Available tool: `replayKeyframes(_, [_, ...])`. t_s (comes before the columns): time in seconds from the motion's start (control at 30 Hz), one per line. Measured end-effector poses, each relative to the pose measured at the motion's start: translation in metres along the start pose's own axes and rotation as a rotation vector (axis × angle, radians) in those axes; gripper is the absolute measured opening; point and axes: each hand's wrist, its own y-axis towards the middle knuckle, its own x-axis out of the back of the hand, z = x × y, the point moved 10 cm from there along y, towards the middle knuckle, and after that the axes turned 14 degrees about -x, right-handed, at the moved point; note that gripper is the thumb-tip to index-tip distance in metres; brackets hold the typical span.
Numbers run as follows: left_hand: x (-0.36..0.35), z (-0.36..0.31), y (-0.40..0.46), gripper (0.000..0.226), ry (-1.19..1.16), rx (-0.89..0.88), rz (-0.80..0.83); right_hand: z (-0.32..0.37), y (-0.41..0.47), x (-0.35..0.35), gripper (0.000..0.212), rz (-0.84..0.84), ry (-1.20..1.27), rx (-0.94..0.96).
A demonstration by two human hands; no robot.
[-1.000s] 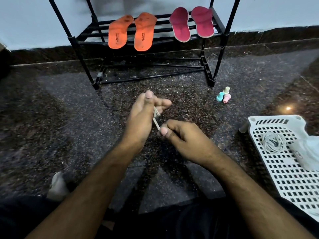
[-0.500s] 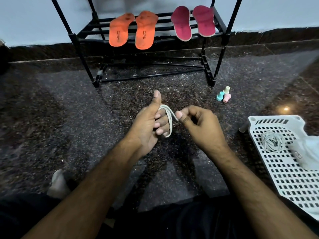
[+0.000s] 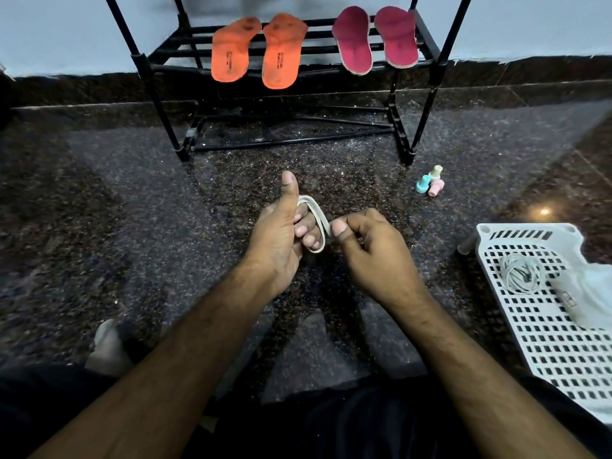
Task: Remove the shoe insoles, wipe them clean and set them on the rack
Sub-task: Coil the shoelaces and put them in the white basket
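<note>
We see our own two forearms bare from the bottom edge of the view up to the wrists, with no sleeves, watch or rings showing on the left hand (image 3: 278,233) or the right hand (image 3: 371,250). Fine dark hair runs along both forearms. Our fingernails are short and plain. We wear dark black clothing (image 3: 331,422) across the lap, and a white sock (image 3: 107,346) covers one foot at lower left.

Tray (image 3: 559,356) and cloth (image 3: 592,293) — cut off at right edge.

White tray (image 3: 546,342) (coiled cord (image 3: 520,274)), bottles (image 3: 430,183).
</note>
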Motion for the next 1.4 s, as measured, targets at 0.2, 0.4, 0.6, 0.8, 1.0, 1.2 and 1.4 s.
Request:
replayKeyframes(0.2, [-0.007, 0.003, -0.004, 0.057, 0.078, -0.009, 0.059, 0.003, 0.003, 0.013, 0.030, -0.045, 0.098, 0.002])
replayKeyframes(0.4, [-0.006, 0.004, -0.003, 0.057, 0.087, -0.019, 0.072, 0.018, -0.004, 0.009, 0.023, 0.009, 0.156, 0.074])
replayKeyframes(0.6, [0.002, 0.003, -0.004, 0.057, 0.119, -0.011, 0.001, 0.017, -0.007, 0.004, 0.013, 0.098, 0.242, 0.044])
replayKeyframes(0.8, [-0.004, 0.006, -0.003, 0.057, 0.063, 0.008, 0.042, -0.004, 0.007, 0.006, 0.011, 0.046, 0.315, -0.073])
replayKeyframes(1.0, [-0.010, 0.009, -0.005, 0.058, 0.023, 0.034, 0.064, -0.014, 0.008, -0.006, 0.009, 0.119, 0.410, -0.141])
replayKeyframes(1.2, [-0.006, 0.009, -0.001, 0.057, -0.009, 0.006, 0.040, -0.013, 0.002, -0.013, 0.015, 0.230, 0.558, -0.154])
replayKeyframes(1.4, [-0.013, 0.009, 0.003, 0.042, -0.184, 0.006, 0.081, -0.006, 0.003, -0.006, 0.017, 0.170, 0.544, -0.110])
